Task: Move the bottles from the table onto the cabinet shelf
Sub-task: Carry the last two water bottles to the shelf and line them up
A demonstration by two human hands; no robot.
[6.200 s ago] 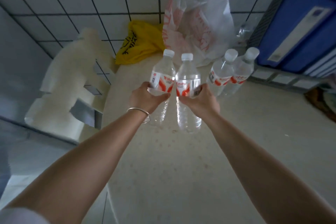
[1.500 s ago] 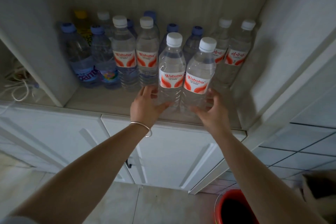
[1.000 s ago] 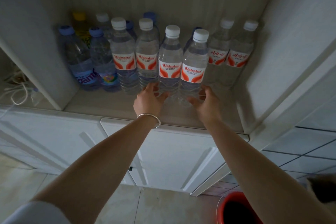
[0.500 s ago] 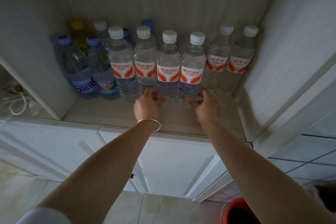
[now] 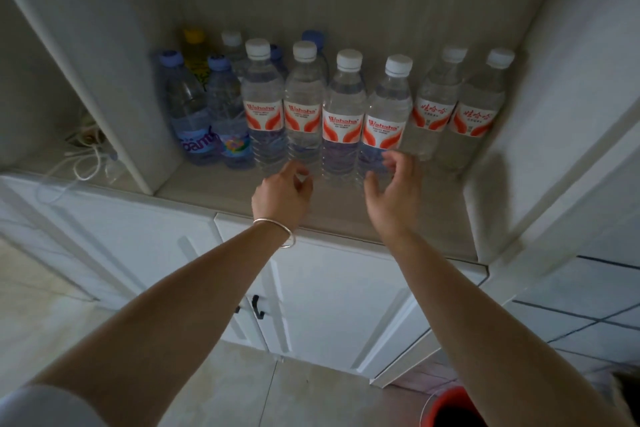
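Two clear water bottles with white caps and red-and-white labels stand upright side by side on the cabinet shelf (image 5: 408,222): one on the left (image 5: 343,107), one on the right (image 5: 388,114). My left hand (image 5: 282,192) hovers just in front of them with fingers loosely curled, holding nothing. My right hand (image 5: 393,189) is beside it, fingers spread, a little off the right bottle's base. Both hands are blurred by motion.
More bottles fill the shelf: two like ones to the left (image 5: 265,104), two to the right (image 5: 464,104), blue-capped ones (image 5: 188,114) and a yellow-capped one behind. White cords (image 5: 83,156) lie in the left compartment. Cabinet doors (image 5: 329,305) are below; a red bucket (image 5: 453,409) stands on the floor.
The two bottles were set down in the row on the shelf. Both hands have let go and drawn back a little toward me, fingers spreading.
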